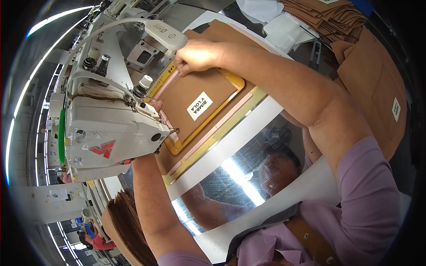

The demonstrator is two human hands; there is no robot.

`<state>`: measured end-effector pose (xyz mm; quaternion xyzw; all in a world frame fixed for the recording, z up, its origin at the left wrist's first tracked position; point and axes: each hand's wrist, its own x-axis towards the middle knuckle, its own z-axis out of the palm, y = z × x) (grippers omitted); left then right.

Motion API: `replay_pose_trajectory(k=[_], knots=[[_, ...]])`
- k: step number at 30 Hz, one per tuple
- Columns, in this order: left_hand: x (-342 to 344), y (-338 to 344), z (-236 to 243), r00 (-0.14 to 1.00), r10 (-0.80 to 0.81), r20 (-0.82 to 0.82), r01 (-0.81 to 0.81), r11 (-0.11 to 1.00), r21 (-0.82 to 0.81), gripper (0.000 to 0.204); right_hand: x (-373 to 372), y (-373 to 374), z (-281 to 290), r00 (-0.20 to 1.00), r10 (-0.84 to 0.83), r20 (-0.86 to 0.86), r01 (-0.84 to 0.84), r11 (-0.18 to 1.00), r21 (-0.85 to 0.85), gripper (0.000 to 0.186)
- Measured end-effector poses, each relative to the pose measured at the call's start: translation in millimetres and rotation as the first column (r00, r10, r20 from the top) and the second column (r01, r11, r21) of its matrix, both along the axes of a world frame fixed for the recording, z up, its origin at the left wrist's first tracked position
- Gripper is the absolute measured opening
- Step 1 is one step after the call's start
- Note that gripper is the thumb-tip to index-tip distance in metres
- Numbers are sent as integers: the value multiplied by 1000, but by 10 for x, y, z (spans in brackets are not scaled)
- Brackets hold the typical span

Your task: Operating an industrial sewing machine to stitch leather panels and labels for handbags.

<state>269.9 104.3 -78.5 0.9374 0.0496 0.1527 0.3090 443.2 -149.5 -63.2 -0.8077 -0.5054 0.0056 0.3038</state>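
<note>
A brown panel [177, 95] with a white label [199, 106] lies within a yellow sewing template [241, 83] edged with pink strips, beside the sewing machine head [115, 128]. My right hand [195, 57] rests at the template's far edge, fingers bent and pressed together on it under the machine's lamp. Most of my left hand [156, 105] is behind the machine head; only fingertips show, close to the panel's left side, so its grip is hidden. The needle area [174, 131] sits at the panel's near left corner.
Brown pieces [328, 20] are stacked at the far right, with a labelled brown panel [381, 88] nearer. White sheets [284, 29] and metal scissors [315, 54] lie beyond my right arm. More brown pieces [122, 230] stand at the lower left. A shiny plate [230, 177] covers the near table.
</note>
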Motion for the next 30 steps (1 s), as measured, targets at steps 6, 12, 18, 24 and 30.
replay_pose_trajectory(k=[6,12,18,24,30], knots=[[62,-133,56,997,75,-29,-78,991,-112,21,177,-284,0,989,-117,-89,106,987,-120,19],[81,410,-256,968,18,248,180,636,-750,18,192,-141,14,981,-180,-76,177,983,-41,9],[97,-444,212,994,109,-16,-109,994,-4,11,192,-286,-22,927,-327,-186,312,944,-105,7],[45,-277,128,986,168,10,-168,985,38,8,136,-177,44,925,-340,-170,321,938,-130,4],[152,-111,-84,979,199,37,-202,976,78,7,132,-192,22,917,-366,-161,353,930,-104,4]])
